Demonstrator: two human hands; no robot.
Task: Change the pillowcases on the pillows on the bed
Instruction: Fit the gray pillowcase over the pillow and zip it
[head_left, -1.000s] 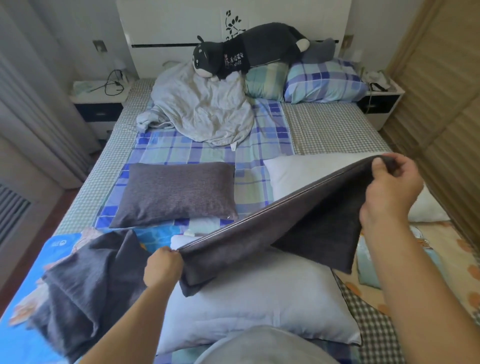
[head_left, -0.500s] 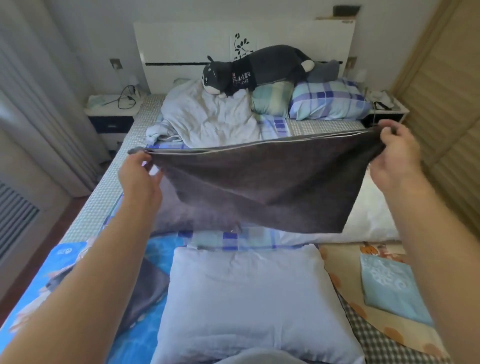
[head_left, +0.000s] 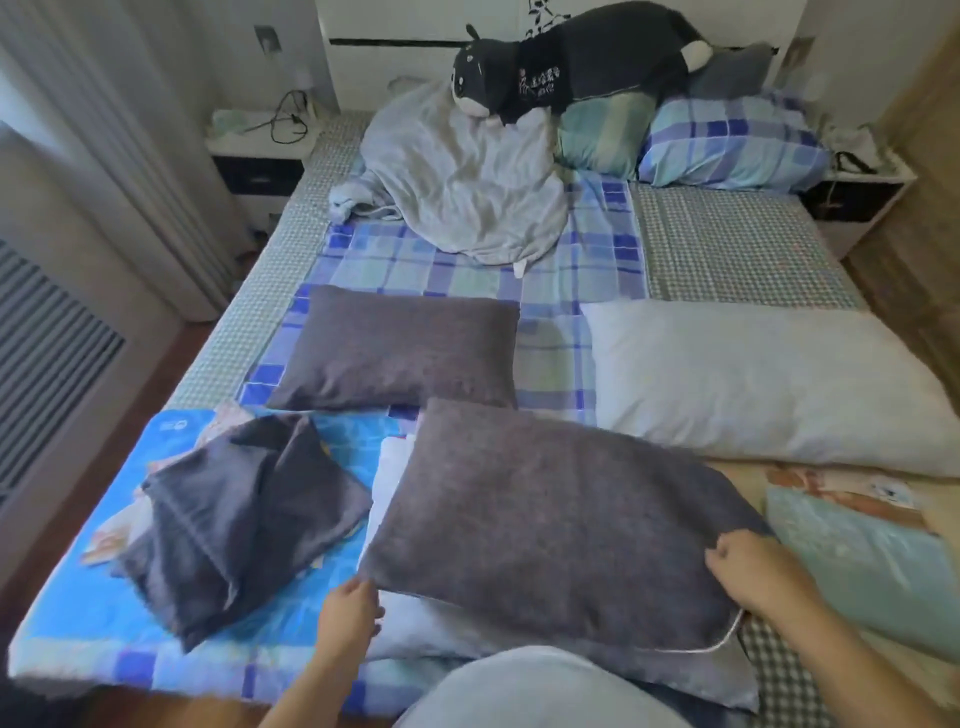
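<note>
Now the grey pillowcase (head_left: 545, 525) lies spread flat over the bare pillow (head_left: 415, 623) at the foot of the bed (head_left: 737, 249), where half a second ago it was held up and stretched taut in the air between both hands. The left hand (head_left: 349, 618) has come down to the pillowcase's near left corner, fingers curled and pinching the cloth edge there. The right hand (head_left: 753, 569) has likewise dropped to the near right side, its fingers curled onto the fabric just above the pale zip edge (head_left: 717, 642), gripping it. The pillowcase covers most of the pillow; a strip of the pillow's light fabric shows along the left side and below the near edge.

Beside it to the left, a crumpled dark grey cloth (head_left: 234, 519) rests on the blue printed blanket (head_left: 104, 613). Further up the bed a grey-covered pillow (head_left: 400, 348) lies on the blue checked sheet (head_left: 571, 291), and to its right a second bare white pillow (head_left: 769, 374) lies well apart from it. At the headboard a dark plush cat (head_left: 566, 62) sprawls over a rumpled pale quilt (head_left: 462, 171) and two checked pillows (head_left: 727, 140).
</note>
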